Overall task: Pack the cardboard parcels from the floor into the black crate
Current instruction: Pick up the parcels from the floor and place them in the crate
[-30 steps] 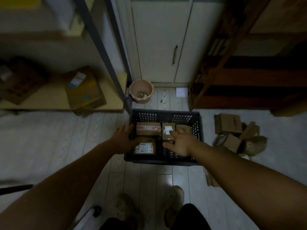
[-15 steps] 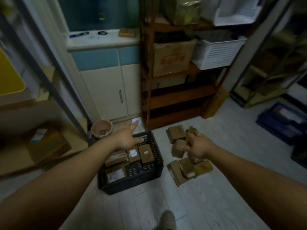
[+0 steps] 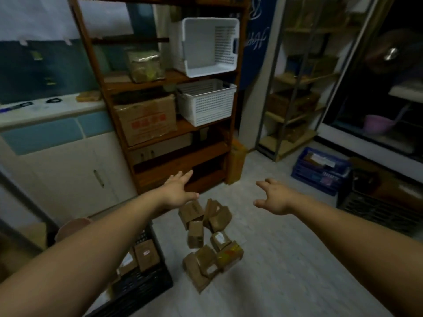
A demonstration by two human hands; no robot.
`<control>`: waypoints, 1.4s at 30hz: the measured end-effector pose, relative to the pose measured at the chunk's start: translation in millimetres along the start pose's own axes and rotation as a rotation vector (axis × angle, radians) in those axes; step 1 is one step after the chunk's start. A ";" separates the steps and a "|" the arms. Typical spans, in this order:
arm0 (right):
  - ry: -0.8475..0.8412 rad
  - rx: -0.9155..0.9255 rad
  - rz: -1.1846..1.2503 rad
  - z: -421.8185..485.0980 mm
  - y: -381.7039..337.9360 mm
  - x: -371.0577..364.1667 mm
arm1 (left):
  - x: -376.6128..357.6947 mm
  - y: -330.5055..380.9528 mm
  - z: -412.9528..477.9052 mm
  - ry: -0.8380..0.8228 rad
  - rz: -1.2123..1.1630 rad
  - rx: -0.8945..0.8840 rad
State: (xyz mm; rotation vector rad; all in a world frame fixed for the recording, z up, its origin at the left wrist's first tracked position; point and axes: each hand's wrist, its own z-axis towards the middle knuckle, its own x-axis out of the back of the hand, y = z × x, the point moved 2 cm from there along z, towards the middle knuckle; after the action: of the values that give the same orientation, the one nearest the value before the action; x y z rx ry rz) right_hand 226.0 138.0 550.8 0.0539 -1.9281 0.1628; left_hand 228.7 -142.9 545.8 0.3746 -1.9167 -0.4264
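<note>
Both arms reach forward over a pale plank floor (image 3: pixel 286 259). The left hand (image 3: pixel 177 193) is held palm down with its fingers straight and loose, grasping nothing; it hovers over the far end of a heap of small brown cardboard parcels (image 3: pixel 195 234) lying on the floor. The right hand (image 3: pixel 274 199) is empty too, its fingers spread and slightly bent, hanging to the right of the heap and apart from it.

The black lattice plastic crate (image 3: pixel 148 294) stands on the floor just left of the heap, partly hidden under the left forearm. At least 2 brown labelled parcels (image 3: pixel 146 255) lie inside it.

Behind the hands rises a dark wooden shelf unit (image 3: pixel 178 152). It carries a large brown cardboard box with red print (image 3: pixel 146 120), a white perforated basket (image 3: pixel 206 101) beside it, and a second white basket (image 3: pixel 206 46) tipped on its side on the shelf above. A blue plastic crate (image 3: pixel 320 170) sits on the floor to the right.
</note>
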 end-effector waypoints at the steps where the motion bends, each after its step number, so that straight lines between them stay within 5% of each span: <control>1: -0.005 -0.004 0.004 0.0 19.8 5.4 | -7.2 16.8 10.0 -0.010 0.009 -0.010; 8: -0.016 0.002 0.011 32.6 108.6 34.4 | -39.3 64.1 67.2 -0.080 0.035 -0.014; 23: -0.184 0.055 -0.084 230.7 124.5 29.0 | -14.2 34.9 246.1 -0.060 -0.126 0.123; 42: -0.533 0.580 -0.020 517.8 132.9 -59.0 | -123.7 15.3 353.4 -0.037 -0.435 0.754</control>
State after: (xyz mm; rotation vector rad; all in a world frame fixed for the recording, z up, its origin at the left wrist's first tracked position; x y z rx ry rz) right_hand -248.7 194.7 304.3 0.5489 -2.3436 0.7534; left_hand -55.3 -31.9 327.9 1.2950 -1.9741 0.0390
